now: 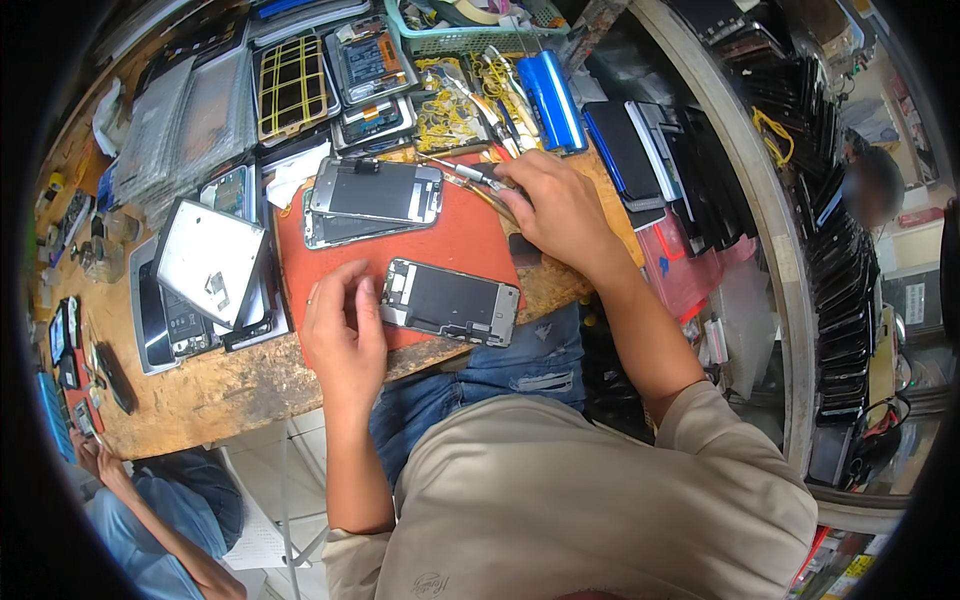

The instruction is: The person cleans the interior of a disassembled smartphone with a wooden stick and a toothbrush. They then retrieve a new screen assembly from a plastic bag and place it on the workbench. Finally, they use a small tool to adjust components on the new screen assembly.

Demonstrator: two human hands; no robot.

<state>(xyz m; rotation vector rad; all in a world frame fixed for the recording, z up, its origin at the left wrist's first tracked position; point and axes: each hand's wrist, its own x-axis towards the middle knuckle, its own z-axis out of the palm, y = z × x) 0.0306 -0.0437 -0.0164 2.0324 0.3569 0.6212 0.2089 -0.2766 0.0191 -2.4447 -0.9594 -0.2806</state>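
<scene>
On the red mat (300, 255) lies a phone screen assembly (450, 302), its dark back facing up with metal plates and flex cables showing. My left hand (345, 325) rests beside its left end, fingers loosely bent, thumb apart from them at the screen's edge, holding nothing. At the mat's far right corner my right hand (555, 205) has thumb and fingers around the rear of a slim screwdriver (468, 172), whose thin tip points left. Other slender tools lie under and beside that hand. Farther back, another screen assembly (380, 190) lies on top of an opened phone (330, 232).
Phone frames (375, 65), a blue cylinder (552, 100) and a teal basket (470, 40) fill the back. A white box (212, 262) sits on phone parts at left. Phones (625, 150) stand at right. Another person's hand (110, 465) shows at lower left.
</scene>
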